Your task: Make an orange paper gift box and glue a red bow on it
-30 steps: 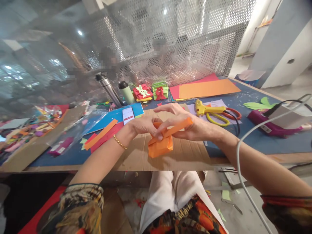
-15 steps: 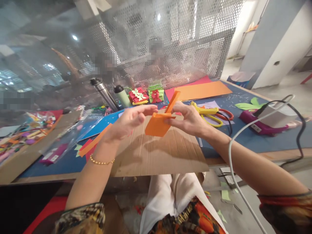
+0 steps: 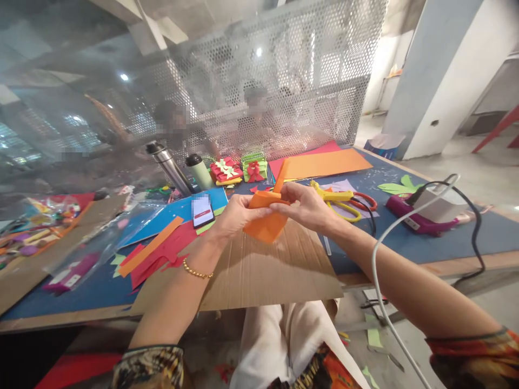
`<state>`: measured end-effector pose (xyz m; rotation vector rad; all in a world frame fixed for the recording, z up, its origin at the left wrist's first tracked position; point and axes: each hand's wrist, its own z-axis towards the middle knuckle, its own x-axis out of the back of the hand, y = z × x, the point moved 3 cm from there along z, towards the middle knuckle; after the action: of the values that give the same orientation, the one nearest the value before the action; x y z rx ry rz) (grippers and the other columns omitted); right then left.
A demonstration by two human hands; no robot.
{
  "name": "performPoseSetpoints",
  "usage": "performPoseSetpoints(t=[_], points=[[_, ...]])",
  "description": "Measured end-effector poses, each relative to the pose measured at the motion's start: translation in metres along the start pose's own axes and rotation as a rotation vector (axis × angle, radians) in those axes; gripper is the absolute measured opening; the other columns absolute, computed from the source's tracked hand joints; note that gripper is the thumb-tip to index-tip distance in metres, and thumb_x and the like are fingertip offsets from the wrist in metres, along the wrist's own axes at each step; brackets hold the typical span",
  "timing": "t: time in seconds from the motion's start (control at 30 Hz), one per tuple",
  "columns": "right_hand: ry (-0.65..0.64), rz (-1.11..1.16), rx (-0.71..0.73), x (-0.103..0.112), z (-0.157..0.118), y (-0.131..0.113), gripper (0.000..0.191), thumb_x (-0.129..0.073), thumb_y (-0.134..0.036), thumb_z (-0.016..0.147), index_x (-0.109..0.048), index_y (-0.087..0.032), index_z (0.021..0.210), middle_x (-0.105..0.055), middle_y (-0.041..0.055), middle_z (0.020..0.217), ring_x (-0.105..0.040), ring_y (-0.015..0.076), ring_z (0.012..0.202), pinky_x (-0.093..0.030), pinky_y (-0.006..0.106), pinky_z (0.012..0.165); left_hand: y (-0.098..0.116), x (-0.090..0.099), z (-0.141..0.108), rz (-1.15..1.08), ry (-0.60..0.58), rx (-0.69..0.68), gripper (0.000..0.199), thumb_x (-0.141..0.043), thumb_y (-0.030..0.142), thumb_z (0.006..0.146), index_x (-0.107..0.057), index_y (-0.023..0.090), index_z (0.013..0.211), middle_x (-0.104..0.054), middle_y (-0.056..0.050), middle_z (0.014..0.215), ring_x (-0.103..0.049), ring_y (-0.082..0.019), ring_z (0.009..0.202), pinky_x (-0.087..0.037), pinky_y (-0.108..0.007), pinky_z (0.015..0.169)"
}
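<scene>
In front of me I hold a small folded orange paper box [image 3: 265, 227] with both hands, above a sheet of brown cardboard [image 3: 259, 278]. My left hand [image 3: 235, 216] pinches its left upper edge between thumb and fingers. On the other side my right hand [image 3: 304, 204] grips the top right edge, thumb laid across the front. An orange paper strip [image 3: 282, 175] sticks up from the box beside the right fingers. The inside of the box is hidden from view.
A yellow-handled tool [image 3: 332, 195] lies right of my hands, near a purple power strip [image 3: 421, 216] with cables. Left are a phone [image 3: 202, 210], red paper pieces [image 3: 162, 251] and a blue sheet [image 3: 162, 216]. Behind stand a steel bottle [image 3: 170, 167], a green bottle [image 3: 199, 172] and paper boxes [image 3: 254, 168].
My left hand has gone from open beside the orange paper box to pinching its left edge. The view has shifted slightly, and the phone now shows at the left.
</scene>
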<state>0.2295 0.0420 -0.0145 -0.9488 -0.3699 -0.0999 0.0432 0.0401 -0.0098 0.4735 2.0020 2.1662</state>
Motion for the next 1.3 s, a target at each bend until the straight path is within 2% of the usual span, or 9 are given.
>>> performPoseSetpoints(t=[0.1,0.3,0.47,0.57,0.67,0.77,0.97,1.17,1.3], points=[[0.085,0.028,0.038,0.008,-0.001,-0.005,0.032,-0.070,-0.052,0.088,-0.060,-0.022,0.081,-0.065,0.0014,0.079,-0.055,0.0158,0.073,-0.045,0.031,0.071,-0.008,0.000,-0.007,-0.055,0.048,-0.007,0.050,-0.103,0.043,0.054,-0.087,0.019,0.095,-0.084,-0.008,0.096,-0.076,-0.020,0.083,-0.060,-0.032,0.080],[0.158,0.034,0.193,0.014,-0.002,-0.007,0.034,-0.070,-0.051,0.093,-0.068,-0.021,0.078,-0.064,0.0004,0.075,-0.055,0.0147,0.071,-0.047,0.031,0.071,-0.022,0.004,-0.016,0.035,0.044,0.020,0.045,-0.099,0.051,0.061,-0.087,0.019,0.091,-0.084,-0.008,0.094,-0.076,-0.023,0.080,-0.061,-0.033,0.072],[0.294,0.105,0.139,0.034,-0.001,-0.004,0.029,-0.071,-0.045,0.094,-0.068,-0.021,0.079,-0.061,-0.0014,0.073,-0.056,0.0140,0.070,-0.047,0.031,0.070,-0.018,0.011,-0.013,0.358,0.111,-0.324,0.030,-0.090,0.052,0.077,-0.088,0.025,0.089,-0.080,-0.004,0.077,-0.070,-0.020,0.072,-0.056,-0.034,0.066],[0.069,0.082,0.212,0.038,-0.002,-0.014,0.017,-0.071,-0.036,0.092,-0.074,-0.021,0.086,-0.070,0.0022,0.085,-0.063,0.0162,0.080,-0.050,0.032,0.076,-0.013,0.011,-0.014,0.539,0.159,-0.599,0.030,-0.079,0.053,0.090,-0.085,0.026,0.079,-0.074,-0.003,0.066,-0.067,-0.020,0.068,-0.056,-0.040,0.074],[-0.197,0.039,0.292,0.031,-0.006,-0.023,0.015,-0.073,-0.031,0.088,-0.078,-0.021,0.098,-0.076,0.0058,0.101,-0.067,0.0192,0.094,-0.052,0.034,0.084,-0.011,0.010,-0.016,0.644,0.149,-0.741,0.031,-0.072,0.050,0.098,-0.085,0.025,0.084,-0.078,-0.004,0.073,-0.069,-0.020,0.071,-0.053,-0.043,0.082],[-0.205,0.058,0.259,0.024,-0.009,-0.024,0.017,-0.074,-0.036,0.092,-0.077,-0.020,0.089,-0.074,0.0049,0.090,-0.064,0.0179,0.086,-0.051,0.033,0.079,-0.009,0.007,-0.019,0.681,0.093,-0.811,0.028,-0.068,0.046,0.101,-0.084,0.025,0.094,-0.081,-0.004,0.080,-0.072,-0.020,0.074,-0.051,-0.042,0.082],[-0.106,0.142,0.019,0.012,-0.006,-0.008,0.049,-0.077,-0.062,0.086,-0.066,-0.018,0.066,-0.056,-0.0018,0.062,-0.048,0.0118,0.062,-0.039,0.029,0.059,-0.008,-0.001,-0.024,0.701,-0.071,-0.756,0.034,-0.062,0.047,0.105,-0.083,0.025,0.091,-0.083,-0.006,0.091,-0.074,-0.020,0.082,-0.049,-0.043,0.091],[-0.200,0.326,-0.142,0.007,-0.005,-0.002,0.055,-0.080,-0.069,0.078,-0.065,-0.019,0.062,-0.063,0.0003,0.062,-0.056,0.0118,0.060,-0.046,0.028,0.061,-0.020,0.001,-0.018,0.621,-0.004,-0.502,0.045,-0.067,0.054,0.099,-0.076,0.021,0.069,-0.069,-0.003,0.067,-0.062,-0.019,0.071,-0.049,-0.037,0.075],[-0.191,0.351,-0.190,0.008,-0.004,-0.002,0.056,-0.082,-0.070,0.075,-0.065,-0.019,0.061,-0.064,0.0001,0.060,-0.057,0.0118,0.059,-0.047,0.028,0.061,-0.021,0.001,-0.016,0.637,-0.015,-0.604,0.038,-0.066,0.049,0.101,-0.080,0.023,0.078,-0.074,-0.003,0.074,-0.067,-0.020,0.075,-0.048,-0.043,0.089]])
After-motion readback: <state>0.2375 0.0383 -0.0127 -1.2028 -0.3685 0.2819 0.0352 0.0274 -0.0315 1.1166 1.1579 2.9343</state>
